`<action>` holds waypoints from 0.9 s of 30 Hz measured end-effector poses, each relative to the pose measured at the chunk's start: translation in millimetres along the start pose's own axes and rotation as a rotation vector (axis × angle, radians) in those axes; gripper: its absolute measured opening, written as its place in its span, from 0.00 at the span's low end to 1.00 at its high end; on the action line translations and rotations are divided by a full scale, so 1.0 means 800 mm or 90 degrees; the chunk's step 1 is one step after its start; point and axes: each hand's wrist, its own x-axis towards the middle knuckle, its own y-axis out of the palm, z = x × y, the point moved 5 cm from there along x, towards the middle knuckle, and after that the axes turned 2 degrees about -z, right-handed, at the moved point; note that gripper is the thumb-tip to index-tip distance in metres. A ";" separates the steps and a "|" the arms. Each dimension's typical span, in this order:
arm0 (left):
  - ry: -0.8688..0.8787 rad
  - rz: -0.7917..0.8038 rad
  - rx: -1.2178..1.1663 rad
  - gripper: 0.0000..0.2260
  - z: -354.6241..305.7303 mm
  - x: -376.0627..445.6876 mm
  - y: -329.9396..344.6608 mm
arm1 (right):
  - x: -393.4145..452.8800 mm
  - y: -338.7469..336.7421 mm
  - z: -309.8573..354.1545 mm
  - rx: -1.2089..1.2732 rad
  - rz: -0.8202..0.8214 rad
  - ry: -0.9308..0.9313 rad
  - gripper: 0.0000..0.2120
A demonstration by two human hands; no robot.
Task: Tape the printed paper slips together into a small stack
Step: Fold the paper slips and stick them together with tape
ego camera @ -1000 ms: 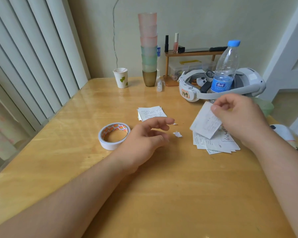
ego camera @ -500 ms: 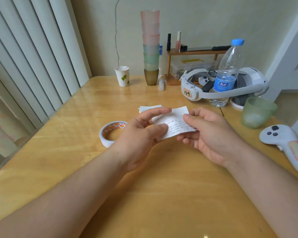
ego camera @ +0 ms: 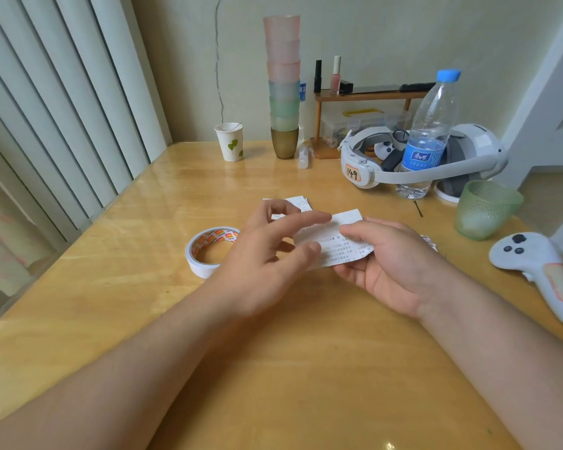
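Observation:
A printed white paper slip hangs above the middle of the wooden table, held from both ends. My right hand pinches its right end between thumb and fingers, palm up. My left hand pinches the slip's left end with thumb and forefinger. Behind my left hand a small stack of slips lies flat on the table, mostly hidden. A roll of white double-sided tape with an orange-patterned core lies just left of my left hand.
Along the back stand a paper cup, a tower of coloured cups, a small wooden shelf, a headset and a water bottle. A green glass and a white controller lie at the right.
My right hand lifted one slip from the right pile and brought it to the centre, where my left hand rose and took its left end. The view has shifted slightly left.

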 end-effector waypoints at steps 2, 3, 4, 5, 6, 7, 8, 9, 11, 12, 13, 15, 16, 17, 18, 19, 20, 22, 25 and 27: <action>0.084 0.015 0.123 0.17 -0.002 -0.002 -0.004 | 0.001 -0.001 0.000 -0.003 0.000 0.003 0.10; 0.107 0.022 0.162 0.17 -0.003 -0.003 -0.005 | 0.001 -0.001 0.001 -0.007 0.002 0.004 0.08; 0.123 0.027 0.190 0.18 -0.003 -0.003 -0.006 | 0.000 -0.001 0.001 -0.010 0.005 0.006 0.07; 0.139 0.029 0.219 0.18 -0.003 -0.003 -0.008 | 0.000 -0.001 0.002 -0.010 0.007 0.006 0.06; 0.158 0.029 0.251 0.18 -0.005 -0.002 -0.010 | -0.001 -0.001 0.002 -0.009 0.008 0.007 0.06; 0.181 0.029 0.283 0.19 -0.007 -0.002 -0.011 | -0.001 -0.001 0.003 -0.009 0.008 0.007 0.06; 0.205 0.030 0.310 0.19 -0.009 -0.001 -0.012 | -0.001 -0.001 0.002 -0.008 0.010 0.009 0.06; 0.228 0.032 0.331 0.20 -0.012 0.000 -0.013 | -0.001 -0.002 0.002 -0.008 0.013 0.012 0.06; 0.271 0.035 0.365 0.21 -0.018 0.001 -0.013 | 0.000 -0.001 0.000 -0.006 0.020 0.020 0.08; 0.291 0.038 0.383 0.21 -0.020 0.001 -0.013 | 0.000 0.000 -0.001 -0.001 0.022 0.025 0.09; 0.310 0.043 0.403 0.22 -0.021 0.001 -0.011 | 0.000 0.000 -0.002 0.007 0.022 0.030 0.09; 0.336 0.053 0.433 0.23 -0.022 0.001 -0.008 | 0.000 0.000 -0.003 0.023 0.023 0.043 0.10; 0.342 0.058 0.440 0.24 -0.021 0.002 -0.007 | 0.000 0.000 -0.003 0.027 0.024 0.049 0.11; 0.346 0.062 0.444 0.25 -0.020 0.002 -0.006 | 0.000 -0.001 -0.002 0.029 0.024 0.053 0.11; 0.351 0.063 0.448 0.25 -0.019 0.003 -0.004 | 0.000 -0.001 -0.002 0.029 0.023 0.056 0.11; 0.357 0.061 0.454 0.24 -0.018 0.004 -0.003 | 0.001 -0.002 -0.001 0.026 0.022 0.058 0.11; 0.360 0.057 0.459 0.23 -0.017 0.005 -0.001 | 0.000 -0.003 -0.001 0.019 0.022 0.056 0.10; 0.363 0.043 0.468 0.19 -0.016 0.006 0.000 | 0.000 -0.003 0.001 -0.014 0.024 0.045 0.08; 0.369 0.027 0.478 0.15 -0.015 0.008 0.000 | -0.001 -0.002 -0.001 -0.052 0.032 0.042 0.08; 0.381 0.018 0.478 0.15 -0.015 0.009 0.000 | -0.001 -0.001 -0.004 -0.043 0.038 0.054 0.12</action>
